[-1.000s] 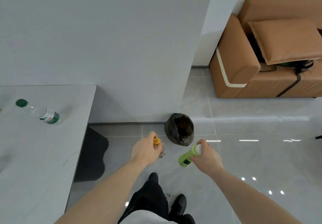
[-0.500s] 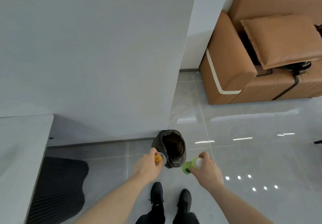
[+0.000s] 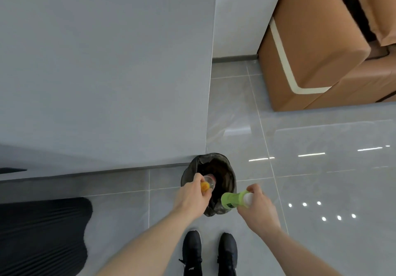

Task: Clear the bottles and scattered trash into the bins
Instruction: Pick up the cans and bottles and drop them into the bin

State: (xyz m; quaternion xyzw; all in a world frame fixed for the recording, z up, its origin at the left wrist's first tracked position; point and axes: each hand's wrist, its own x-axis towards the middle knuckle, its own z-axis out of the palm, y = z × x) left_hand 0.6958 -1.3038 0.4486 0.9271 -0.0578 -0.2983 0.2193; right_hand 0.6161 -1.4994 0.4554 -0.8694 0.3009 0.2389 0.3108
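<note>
A round bin lined with a black bag (image 3: 232, 176) stands on the floor at the wall's corner, its mouth open. My left hand (image 3: 191, 196) grips a clear bottle with an orange cap (image 3: 208, 184) over the bin's left side, the bottle's body pointing down into the mouth. My right hand (image 3: 258, 208) holds a green-labelled bottle with a white cap end (image 3: 234, 199) lying sideways above the bin's front right rim. Most of the bin's inside is dark.
A grey wall runs along the left and ends just above the bin. A black mat (image 3: 42, 232) lies on the floor at the left. A brown sofa (image 3: 317, 57) stands at the upper right. My black shoes (image 3: 211, 254) stand just before the bin on grey tiles.
I have walked up to the bin, so the table and its bottle have left the view. Both hands now hold their bottles over the bin's mouth instead of short of it.
</note>
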